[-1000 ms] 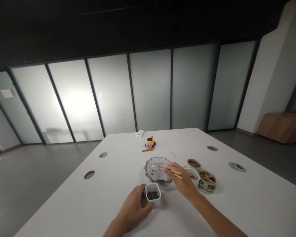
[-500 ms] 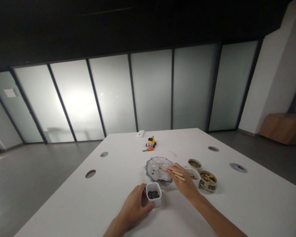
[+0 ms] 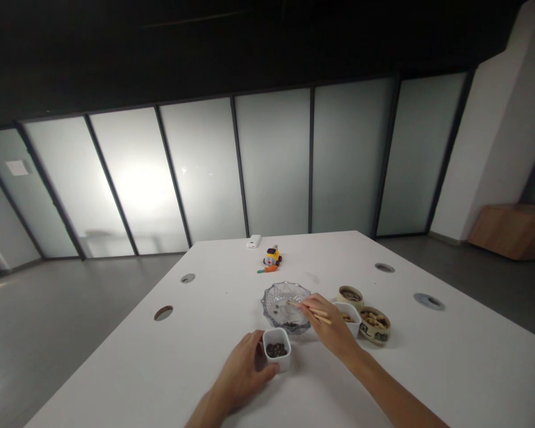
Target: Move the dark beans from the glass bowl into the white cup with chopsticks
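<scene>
My left hand (image 3: 246, 364) curls around a small white square cup (image 3: 284, 362) that stands on the table, its thumb and fingers against the sides. Dark seeds or beans (image 3: 276, 350) lie inside the cup. A pair of wooden chopsticks (image 3: 320, 315) is gripped in my right hand (image 3: 327, 324), with the tips reaching over a clear glass bowl (image 3: 267, 306). Several dark bits rest in that bowl, most of them along its near side. Whether the tips pinch anything is too small to tell. My right hand partly covers the bowl's right rim.
Beside my right hand stand a white container (image 3: 355, 327), a patterned bowl of peanuts (image 3: 374, 334) and another bowl of dark pieces (image 3: 350, 294). Farther back on the white table (image 3: 129, 368) lie an orange toy carrot (image 3: 271, 269), a yellow toy vehicle (image 3: 273, 257) and a white device (image 3: 254, 241).
</scene>
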`<state>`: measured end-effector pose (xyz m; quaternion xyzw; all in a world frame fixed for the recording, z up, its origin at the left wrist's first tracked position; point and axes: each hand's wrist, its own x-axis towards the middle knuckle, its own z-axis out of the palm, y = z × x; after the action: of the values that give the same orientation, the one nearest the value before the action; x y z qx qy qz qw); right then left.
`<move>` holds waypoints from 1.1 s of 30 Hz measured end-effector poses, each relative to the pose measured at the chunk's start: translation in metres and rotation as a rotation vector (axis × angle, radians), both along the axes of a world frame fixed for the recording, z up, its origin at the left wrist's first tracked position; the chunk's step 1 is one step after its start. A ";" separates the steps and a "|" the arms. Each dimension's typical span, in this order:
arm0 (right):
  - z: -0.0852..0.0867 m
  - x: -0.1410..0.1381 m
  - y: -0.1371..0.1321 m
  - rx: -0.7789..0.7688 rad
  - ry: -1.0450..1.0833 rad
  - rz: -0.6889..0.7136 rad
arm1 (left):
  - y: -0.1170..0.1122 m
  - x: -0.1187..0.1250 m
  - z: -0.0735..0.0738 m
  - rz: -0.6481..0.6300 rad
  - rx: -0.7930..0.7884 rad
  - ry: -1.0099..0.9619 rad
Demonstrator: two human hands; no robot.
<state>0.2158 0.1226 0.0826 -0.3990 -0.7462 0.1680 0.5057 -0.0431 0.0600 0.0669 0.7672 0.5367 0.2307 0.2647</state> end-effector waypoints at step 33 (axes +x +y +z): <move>0.004 -0.001 -0.001 0.086 -0.145 -0.067 | -0.001 0.001 0.002 0.000 0.012 0.001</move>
<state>0.2146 0.1218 0.0867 -0.4128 -0.7736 0.0892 0.4724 -0.0418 0.0592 0.0693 0.7690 0.5354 0.2334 0.2597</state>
